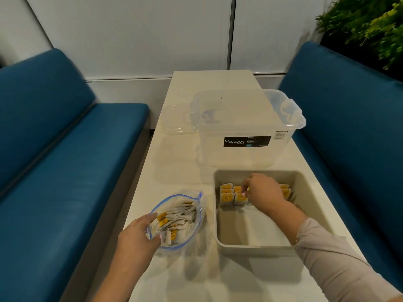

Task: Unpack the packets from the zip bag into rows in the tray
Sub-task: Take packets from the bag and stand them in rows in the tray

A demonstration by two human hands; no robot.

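a: beige tray (218, 236) at the bench's (174, 166) near right edge, with a few packets (226, 198) standing in short rows along its far end. that's the done part, as far as i can see.

b: how much is left?

a: most of it, i'd say. the zip bag (178, 219) lies open just left of the tray, near the bench's left edge, and it looks well filled with loose packets. the tray's near half is bare.

b: what are the hands doing?

a: left hand (139, 234) grips the near rim of the bag's mouth, thumb over the edge, holding it open. right hand (261, 190) is down in the tray's far end, fingers curled over the rows. it looks to be pinching or setting a packet into place, but i cannot tell for sure whether one is in its fingers.

b: anything else on the bench?

a: clear box (246, 131) beyond the tray, its lid (174, 123) lying flat beside it to the left. neither seems part of the job right now.

b: so early on?

a: early, i'd judge. many more trips between bag and tray.
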